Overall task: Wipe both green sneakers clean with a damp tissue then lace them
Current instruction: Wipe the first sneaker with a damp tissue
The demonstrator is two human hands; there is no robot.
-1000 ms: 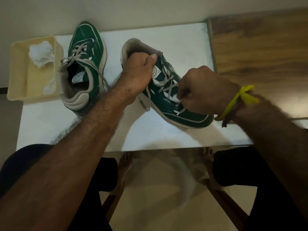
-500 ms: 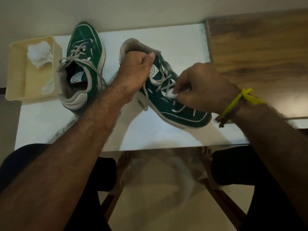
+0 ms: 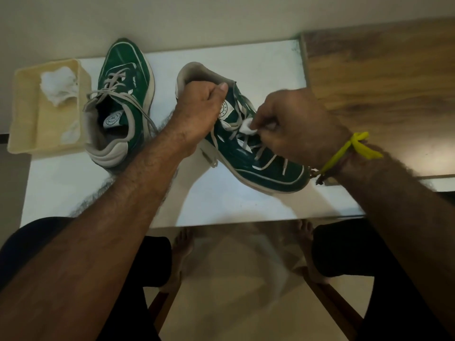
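Observation:
Two green sneakers with grey laces stand on the white table (image 3: 221, 200). The left sneaker (image 3: 123, 94) sits alone beside the tray, toe pointing away from me. The right sneaker (image 3: 258, 166) lies at an angle, toe towards the right. My left hand (image 3: 199, 109) grips its collar and tongue, fingers curled inside the opening. My right hand (image 3: 293, 124) pinches a small white damp tissue (image 3: 247, 126) and presses it onto the laces at mid-shoe. A yellow band is tied round my right wrist.
A cream plastic tray (image 3: 27, 112) at the table's left edge holds crumpled white tissues (image 3: 59, 84). A wooden surface (image 3: 381, 77) adjoins the table on the right. The wall runs just behind the table. My knees and bare feet show below the near edge.
My right hand has moved with the tissue from the toe side up along the laces towards the tongue. My left hand keeps its grip on the collar.

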